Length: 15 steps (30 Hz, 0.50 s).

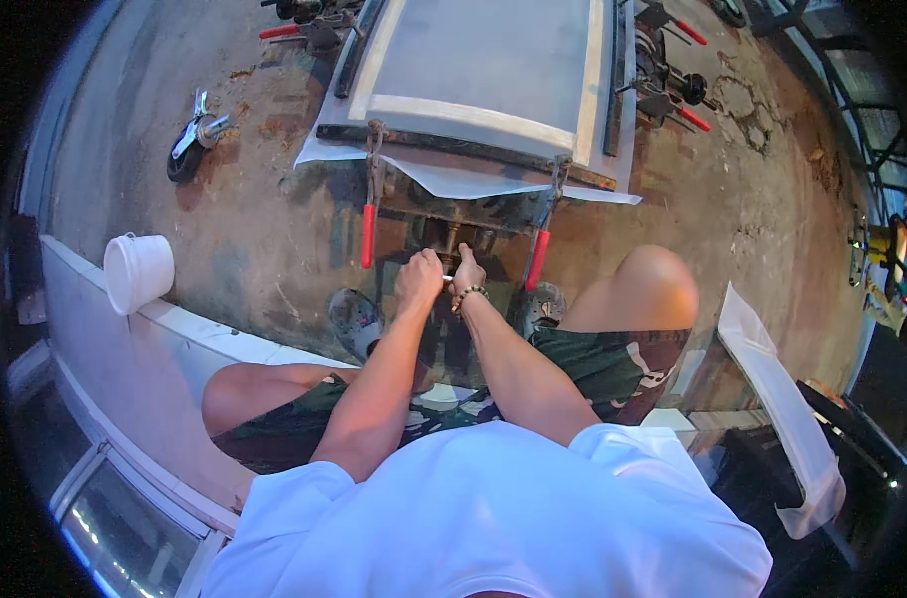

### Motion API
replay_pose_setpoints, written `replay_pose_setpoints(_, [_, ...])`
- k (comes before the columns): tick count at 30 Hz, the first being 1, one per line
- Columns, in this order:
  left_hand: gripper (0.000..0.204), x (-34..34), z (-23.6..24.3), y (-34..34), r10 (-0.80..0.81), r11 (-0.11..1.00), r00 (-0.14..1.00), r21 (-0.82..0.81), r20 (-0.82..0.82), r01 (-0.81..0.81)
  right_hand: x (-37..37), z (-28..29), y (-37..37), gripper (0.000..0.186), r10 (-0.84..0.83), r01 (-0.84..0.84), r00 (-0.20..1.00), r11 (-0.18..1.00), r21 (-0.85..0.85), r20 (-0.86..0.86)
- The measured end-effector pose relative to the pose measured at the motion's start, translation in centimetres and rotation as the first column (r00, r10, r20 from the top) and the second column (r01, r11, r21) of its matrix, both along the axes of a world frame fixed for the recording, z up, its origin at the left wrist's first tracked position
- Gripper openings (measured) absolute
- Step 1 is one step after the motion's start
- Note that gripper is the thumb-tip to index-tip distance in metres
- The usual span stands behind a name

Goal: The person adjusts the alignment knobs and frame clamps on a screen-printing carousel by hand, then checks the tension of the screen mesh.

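Both my hands are close together between my knees, just below the near end of a framed panel. My left hand [420, 280] is closed in a fist, with a short, thin pale rod [447, 278] showing at its inner side. My right hand [468, 271], with a beaded bracelet at the wrist, is closed beside it, thumb pointing away from me. What its fingers grip is hidden. Just beyond them, a metal shaft [453, 237] runs toward the dark metal crosspiece under the panel [483, 55]. A pale sheet hangs out below the panel's dark edge bar [463, 143].
Red-handled clamps hang left [368, 235] and right [537, 261] of my hands, with more along the panel's sides. A caster wheel [188, 145] lies on the stained concrete floor. A white bucket [137, 272] stands on the low ledge at left. A white strip [777, 399] lies at right.
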<state>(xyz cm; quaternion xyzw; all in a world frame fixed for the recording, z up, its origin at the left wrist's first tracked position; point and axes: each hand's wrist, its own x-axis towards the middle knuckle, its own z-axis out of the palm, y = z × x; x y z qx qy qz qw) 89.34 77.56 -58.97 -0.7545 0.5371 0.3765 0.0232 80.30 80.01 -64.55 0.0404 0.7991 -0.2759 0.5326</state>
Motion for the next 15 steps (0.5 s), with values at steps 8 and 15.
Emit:
replay_pose_setpoints(8, [0.068,1.8,-3.0,0.3,0.575,0.817,0.618,0.327,-0.537,-0.476,3.0,3.2,-0.7,0.075,0.087,-0.082,0.930,0.996,0.029,-0.358])
replay_pose_setpoints(15, [0.057,-1.7,0.0,1.3,0.333,0.935,0.938,-0.098,-0.099,-0.342,1.1,0.5,-0.1,0.076,-0.270,0.274,0.962,0.950,-0.150,0.044])
